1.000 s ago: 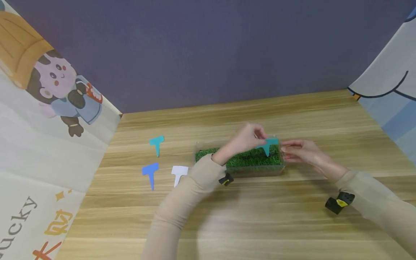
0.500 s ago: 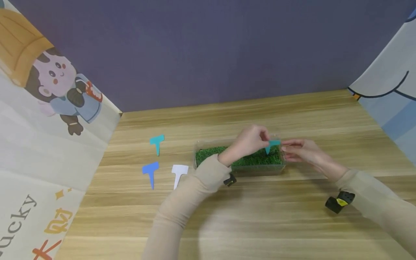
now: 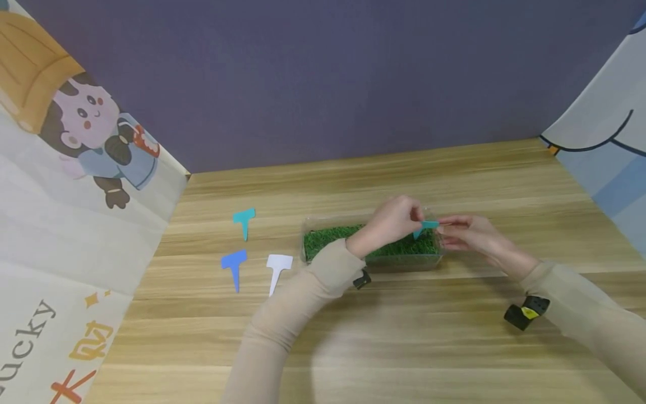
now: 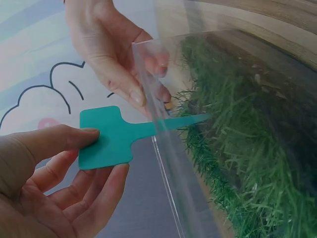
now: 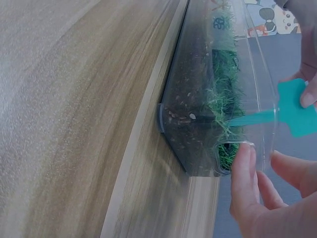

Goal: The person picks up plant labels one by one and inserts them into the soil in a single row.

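My left hand (image 3: 391, 220) pinches the head of a teal T-shaped tag (image 3: 429, 224) between thumb and fingers over the right part of a clear box (image 3: 404, 262). Inside the box lies green grass (image 3: 330, 235). In the left wrist view, the narrow stem of the tag (image 4: 106, 139) reaches past the box rim, its tip among the grass (image 4: 247, 168). My right hand (image 3: 474, 238) touches the box's right end with fairly straight fingers. Seen from the right wrist, fingers of this hand (image 5: 267, 210) rest on the end wall, with dark soil (image 5: 190, 106) showing through the box.
On the wooden table (image 3: 429, 336), left of the box, lie a teal tag (image 3: 244, 216), a blue tag (image 3: 234, 262) and a white tag (image 3: 279, 262). A dark wall (image 3: 328, 84) stands behind, and a printed sheet (image 3: 55, 224) borders the left side.
My left hand has moved slightly right and down with the teal tag, which now sits lower over the grass with its head tilted. My right hand has stayed at the box's end.
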A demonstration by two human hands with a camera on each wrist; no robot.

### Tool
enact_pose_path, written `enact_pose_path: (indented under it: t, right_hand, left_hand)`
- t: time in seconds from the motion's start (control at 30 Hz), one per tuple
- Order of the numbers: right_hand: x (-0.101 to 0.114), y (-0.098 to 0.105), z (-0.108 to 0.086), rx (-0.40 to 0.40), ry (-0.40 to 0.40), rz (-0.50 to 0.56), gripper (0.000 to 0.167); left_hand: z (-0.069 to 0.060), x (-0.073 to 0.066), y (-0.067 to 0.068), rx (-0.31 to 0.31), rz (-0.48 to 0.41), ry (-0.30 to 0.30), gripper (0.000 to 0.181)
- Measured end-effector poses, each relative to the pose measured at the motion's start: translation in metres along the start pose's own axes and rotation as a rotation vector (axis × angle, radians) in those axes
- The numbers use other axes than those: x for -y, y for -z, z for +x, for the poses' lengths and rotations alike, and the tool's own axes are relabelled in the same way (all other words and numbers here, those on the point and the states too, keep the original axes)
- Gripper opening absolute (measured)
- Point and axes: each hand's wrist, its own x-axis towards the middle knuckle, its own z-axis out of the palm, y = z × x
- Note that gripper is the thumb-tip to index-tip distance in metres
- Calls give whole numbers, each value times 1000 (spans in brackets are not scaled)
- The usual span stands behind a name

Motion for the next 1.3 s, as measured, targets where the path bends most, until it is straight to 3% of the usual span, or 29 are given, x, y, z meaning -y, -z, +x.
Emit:
enact_pose_path:
  t: [0.67, 1.3]
  right_hand:
    - [0, 1, 0, 7, 1, -8, 61]
    - [-2, 1, 2, 10, 12, 4, 58]
  left_hand:
    - [12, 2, -9, 16, 119, 37, 8]
    - [14, 5, -12, 19, 86, 20, 15]
